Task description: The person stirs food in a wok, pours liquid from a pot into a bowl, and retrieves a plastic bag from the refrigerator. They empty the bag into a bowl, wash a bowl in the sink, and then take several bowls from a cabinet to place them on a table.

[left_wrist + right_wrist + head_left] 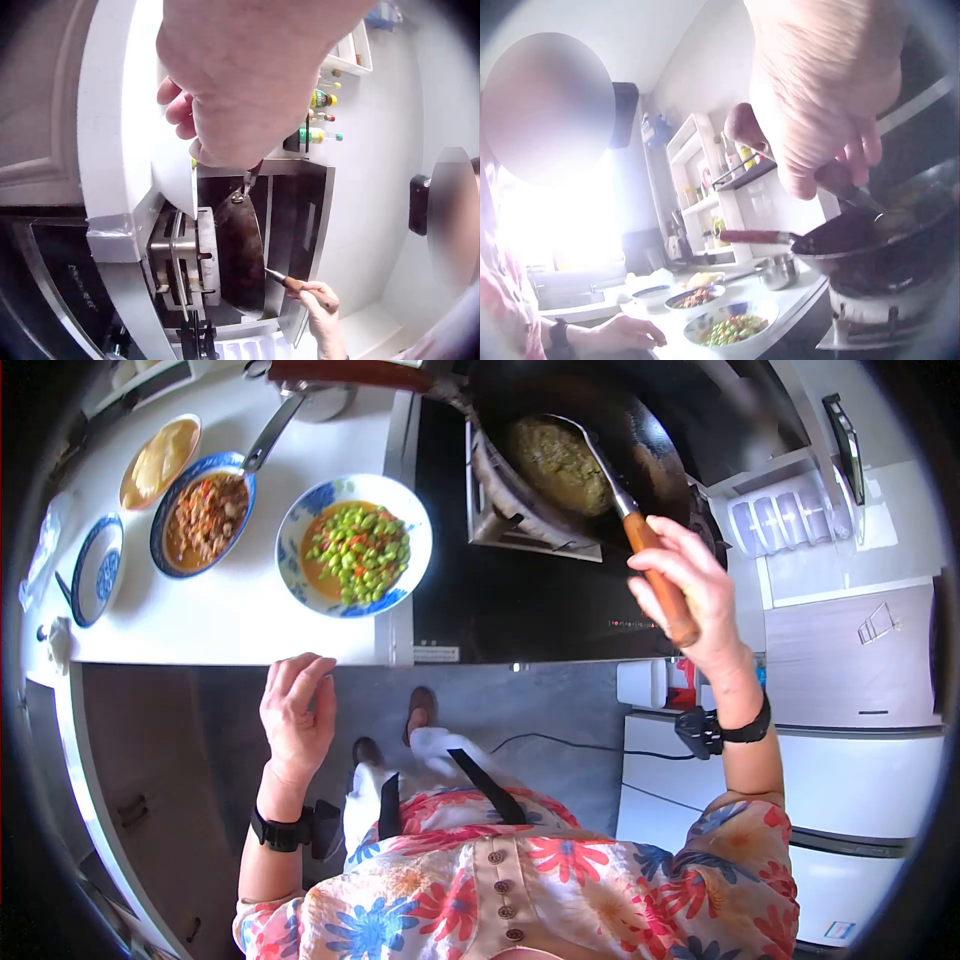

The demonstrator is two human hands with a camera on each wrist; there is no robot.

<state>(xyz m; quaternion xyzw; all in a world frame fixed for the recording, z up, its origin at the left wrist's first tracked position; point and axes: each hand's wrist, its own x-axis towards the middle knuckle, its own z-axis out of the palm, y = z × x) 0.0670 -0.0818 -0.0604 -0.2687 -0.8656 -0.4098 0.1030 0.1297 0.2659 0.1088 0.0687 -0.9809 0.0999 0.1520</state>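
Observation:
My right hand (695, 585) grips the wooden handle of a metal spatula (660, 570), its head down in a dark wok (650, 455). Greenish-brown chopped food (560, 465) lies in the wok around the spatula's head, which is partly hidden by it. At the counter's front edge, my left hand (298, 710) holds nothing, with its fingers loosely bent. Nearest to that hand stands a blue-and-white bowl (292, 545) of green beans with red bits (358, 552).
Left of the bowl are a dish of minced reddish food (205, 520), an empty blue-rimmed plate (97, 570) and a plate with something yellow (160, 460). A small metal pot (780, 271) stands behind. The wok's red-brown handle (355, 374) reaches over the counter.

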